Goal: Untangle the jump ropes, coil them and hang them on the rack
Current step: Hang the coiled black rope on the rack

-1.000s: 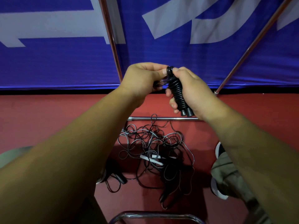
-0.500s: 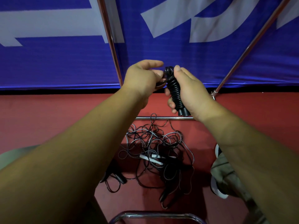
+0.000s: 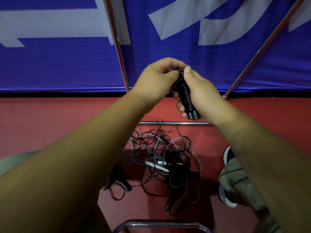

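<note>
Left hand (image 3: 156, 81) has closed over the ribbed handles (image 3: 186, 95).
Right hand (image 3: 204, 93) grips them just below the left fingers, curled round the tops.

Gym or sports hall, probably. Red floor (image 3: 50, 118) laid down, blue banner (image 3: 67, 68) with white lettering hung behind, chrome rack (image 3: 175, 123) set up, jump ropes (image 3: 159, 148) left tangled on floor.

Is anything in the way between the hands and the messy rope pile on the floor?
Nothing visible covers the tangled ropes; they lie open on the red floor below the hands. But the right hand grips the black handles and the left hand pinches at their top, so both are busy.
</note>
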Motion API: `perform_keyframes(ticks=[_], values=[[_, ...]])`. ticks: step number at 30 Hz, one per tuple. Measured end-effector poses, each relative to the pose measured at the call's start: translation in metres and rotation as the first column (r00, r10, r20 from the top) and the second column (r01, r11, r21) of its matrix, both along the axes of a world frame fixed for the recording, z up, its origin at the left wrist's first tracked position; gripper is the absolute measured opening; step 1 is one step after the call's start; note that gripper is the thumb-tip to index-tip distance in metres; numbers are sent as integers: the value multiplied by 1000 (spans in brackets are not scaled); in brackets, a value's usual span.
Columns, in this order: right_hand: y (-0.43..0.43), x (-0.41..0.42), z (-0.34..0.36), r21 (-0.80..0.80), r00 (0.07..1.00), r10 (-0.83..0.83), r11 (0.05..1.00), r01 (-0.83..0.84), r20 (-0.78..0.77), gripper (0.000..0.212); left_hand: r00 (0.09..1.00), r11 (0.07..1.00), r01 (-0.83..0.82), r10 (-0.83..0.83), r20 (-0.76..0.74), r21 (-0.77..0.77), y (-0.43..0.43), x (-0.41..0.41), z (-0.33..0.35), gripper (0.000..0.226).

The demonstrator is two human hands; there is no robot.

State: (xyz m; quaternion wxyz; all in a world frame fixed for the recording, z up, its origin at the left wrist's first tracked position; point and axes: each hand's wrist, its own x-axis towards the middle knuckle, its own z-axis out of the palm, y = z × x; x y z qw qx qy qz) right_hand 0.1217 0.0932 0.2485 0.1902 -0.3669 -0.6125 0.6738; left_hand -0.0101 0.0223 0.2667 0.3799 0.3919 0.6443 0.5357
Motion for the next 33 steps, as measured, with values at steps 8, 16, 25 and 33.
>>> perform_keyframes(ticks=[8, 16, 25, 33], values=[[1, 3, -5, -81, 999, 26, 996, -30, -43, 28, 992, 1000, 18, -17, 125, -6, 2, -5, -1, 10], [-2, -3, -9, 189, 952, 148, 961, -203, 268, 23, 995, 996, -40, 47, -92, 77, 4, -18, 7, 9], [3, 0, -16, 229, 861, 101, 943, -243, 499, 28, 997, 986, -70, 71, 3, 152, 6, -5, 18, 7], [1, 0, -23, 195, 873, 110, 955, -226, 475, 41, 985, 986, -167, 167, -43, 1, 4, -14, 13, 12]])
